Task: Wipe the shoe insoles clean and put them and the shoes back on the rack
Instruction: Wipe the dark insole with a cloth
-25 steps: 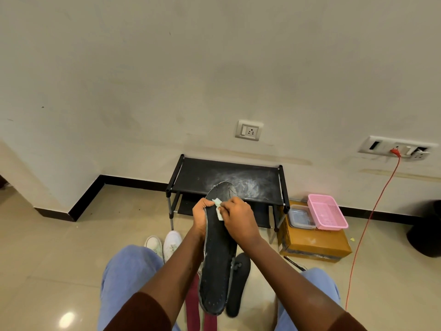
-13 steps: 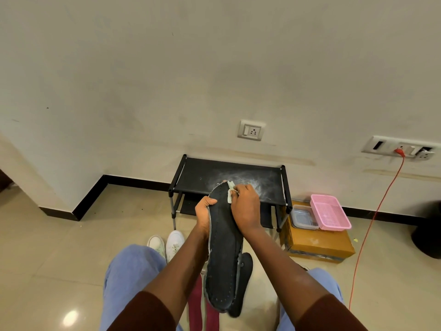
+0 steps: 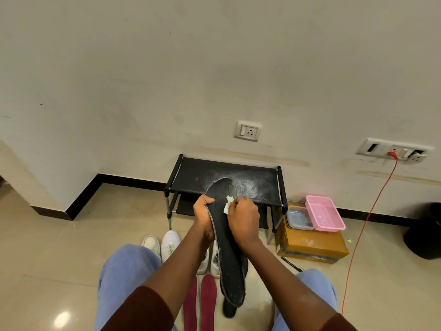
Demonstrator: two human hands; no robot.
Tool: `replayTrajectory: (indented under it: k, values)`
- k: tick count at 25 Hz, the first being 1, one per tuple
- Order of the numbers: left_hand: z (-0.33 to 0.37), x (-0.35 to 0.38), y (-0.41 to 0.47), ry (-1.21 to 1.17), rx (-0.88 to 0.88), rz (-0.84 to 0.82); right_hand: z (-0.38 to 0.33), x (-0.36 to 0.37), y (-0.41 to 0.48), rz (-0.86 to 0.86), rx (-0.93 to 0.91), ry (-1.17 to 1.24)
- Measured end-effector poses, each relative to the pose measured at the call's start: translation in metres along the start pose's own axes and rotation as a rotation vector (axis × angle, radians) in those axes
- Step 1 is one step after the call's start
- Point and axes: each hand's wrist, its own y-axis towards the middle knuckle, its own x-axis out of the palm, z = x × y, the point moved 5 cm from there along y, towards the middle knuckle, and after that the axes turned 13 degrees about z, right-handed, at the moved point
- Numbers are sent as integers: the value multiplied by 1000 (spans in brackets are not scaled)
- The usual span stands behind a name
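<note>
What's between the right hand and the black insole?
A small white wipe. The right hand pinches it against the black insole. The head view shows it.

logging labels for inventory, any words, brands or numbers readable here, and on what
None can be read. The black insole, the wipe, the white shoes, the cardboard box, the pink basket and the wall sockets show no legible print; any marks are too small or blurred.

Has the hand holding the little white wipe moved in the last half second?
Yes. The right hand has drawn the wipe back from the toe tip of the insole, away from the rack, toward the person.
</note>
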Motion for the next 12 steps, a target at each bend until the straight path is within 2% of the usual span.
replayTrajectory:
  k: [7, 10, 12]
  values:
    - [15, -4, -7, 19, 132, 66, -5, 7, 35, 52, -17, 231]
    - [18, -9, 9, -23, 153, 83, 0, 6, 31, -28, 40, 392]
    - [14, -13, 25, -74, 155, 102, 5, 4, 29, -88, 94, 392]
